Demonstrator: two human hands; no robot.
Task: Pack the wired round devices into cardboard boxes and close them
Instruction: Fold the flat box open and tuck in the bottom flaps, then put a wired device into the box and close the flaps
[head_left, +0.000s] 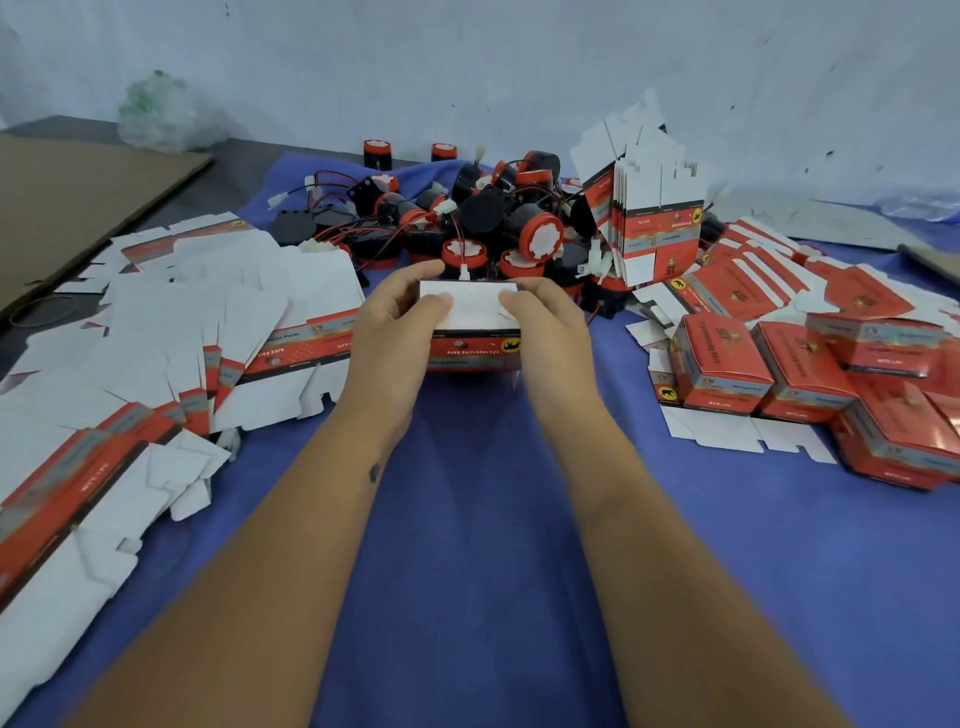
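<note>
A small red box (470, 332) sits in the middle of the blue cloth (467, 519), held between 2 hands. Its white top flaps face up. The front has a red band with tiny white words too blurry to read and a yellow patch with a black animal on it.

The left hand (397, 325) grips the left side of the box, fingers curled over the far edge and the thumb pressing down on the white flap. The right hand (545, 325) grips the right side the same way, thumb on the flap.

Just past the box is a pile of round black and red devices (498, 218) with thin red and black wires and white plugs.

On the right, a stack of flat boxes (654, 218) stands upright, touching the pile. Near it on the right lie closed red boxes (789, 374), packed close together. Big letters "ST" show on some; the smaller words are too blurry to read.

On the left, many flat unfolded boxes (171, 332) lie spread out, mostly white side up.

Far left, a brown cardboard sheet (78, 208) lies flat, and a see-through plastic bag (156, 111) sits by the pale wall (467, 62).
</note>
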